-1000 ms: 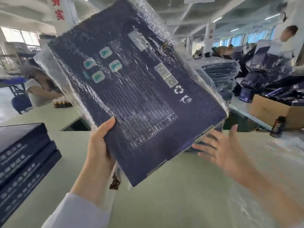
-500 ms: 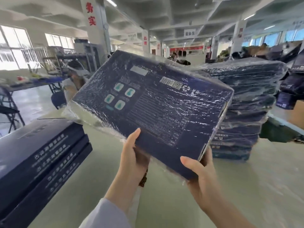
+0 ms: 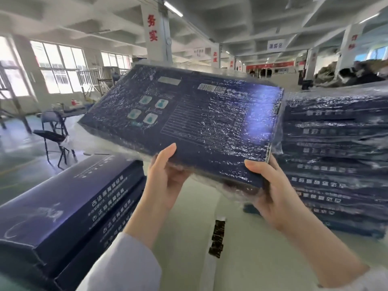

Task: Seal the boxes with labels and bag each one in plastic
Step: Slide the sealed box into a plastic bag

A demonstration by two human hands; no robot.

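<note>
Our left hand and right hand both grip the bagged box by its near edge, with the wrapped stack just right, nearer our right hand.

The box is held tilted above the table, between two stacks. The left stack lies near, and the right stack rises behind the box's right end. The left hand grips the box's near edge and the right hand its near right corner. A label strip lies on the table between the arms. A chair stands behind the left stack.
</note>
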